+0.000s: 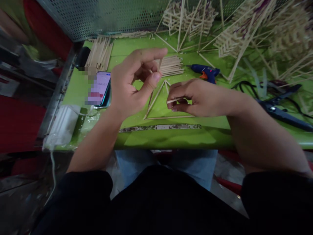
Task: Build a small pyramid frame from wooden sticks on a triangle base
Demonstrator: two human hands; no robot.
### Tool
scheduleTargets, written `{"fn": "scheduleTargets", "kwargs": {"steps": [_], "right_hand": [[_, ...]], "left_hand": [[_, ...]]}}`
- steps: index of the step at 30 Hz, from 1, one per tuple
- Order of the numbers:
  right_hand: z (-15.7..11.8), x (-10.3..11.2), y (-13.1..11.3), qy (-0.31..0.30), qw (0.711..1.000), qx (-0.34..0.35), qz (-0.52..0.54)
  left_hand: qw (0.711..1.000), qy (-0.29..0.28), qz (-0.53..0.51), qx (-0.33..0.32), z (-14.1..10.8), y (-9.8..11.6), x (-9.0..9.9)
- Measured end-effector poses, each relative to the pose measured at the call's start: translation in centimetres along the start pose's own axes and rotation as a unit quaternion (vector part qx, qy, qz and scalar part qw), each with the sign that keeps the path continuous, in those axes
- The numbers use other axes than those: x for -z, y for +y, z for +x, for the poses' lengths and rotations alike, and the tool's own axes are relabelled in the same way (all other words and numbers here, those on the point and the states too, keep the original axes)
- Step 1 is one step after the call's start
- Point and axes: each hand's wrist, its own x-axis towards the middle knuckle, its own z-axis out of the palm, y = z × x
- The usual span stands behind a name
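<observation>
**Both hands loaded, stick frame laid out between them**

One small stick [160, 65] is held by the left hand [135, 80], which is raised over the surface [215, 137]: thumb and a neighbouring finger are closed on it, index finger is stretched out above. Full length of that stick cannot be told; most of it is hidden. A second stick [172, 101] is pinched between thumb and fingers of the right hand [199, 98], which is held low over the right side of a triangular frame [168, 117]. Frame is laid on the surface, apex away from the wearer, right corner covered by the right hand; contact there cannot be told.

A mottled flat strip [176, 126] is placed near the front edge, just below the frame. A stick bundle [172, 67] is seen behind the left hand, with a blue glue gun [205, 70] just right of it, nozzle pointed left, red light lit. Dark scissors [281, 112] are laid beyond the right forearm. At left: a phone [100, 88] with screen lit, a loose stick pile [100, 52], a white adapter [64, 124]. Finished-looking lattice structures [233, 42] are stacked at back right.
</observation>
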Motion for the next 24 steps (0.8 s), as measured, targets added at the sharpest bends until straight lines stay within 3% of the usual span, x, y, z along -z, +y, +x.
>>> {"fn": "scheduleTargets", "kwargs": {"steps": [4, 12, 18, 24], "right_hand": [[-0.1, 0.0, 0.3, 0.036, 0.999, 0.016, 0.001], [0.2, -0.3, 1.4, 0.157, 0.987, 0.041, -0.014], [0.6, -0.5, 2.0, 0.287, 0.958, 0.002, 0.007], [1.4, -0.4, 2.2, 0.328, 0.943, -0.058, -0.01]], "left_hand": [[0.998, 0.051, -0.019, -0.03, 0.0, -1.5, -0.5], [0.999, 0.041, -0.019, -0.002, -0.1, -1.4, -0.6], [0.999, 0.026, -0.016, 0.012, 0.0, -1.4, -0.8], [0.996, -0.017, 0.084, 0.035, 0.0, -1.7, -1.1]]}}
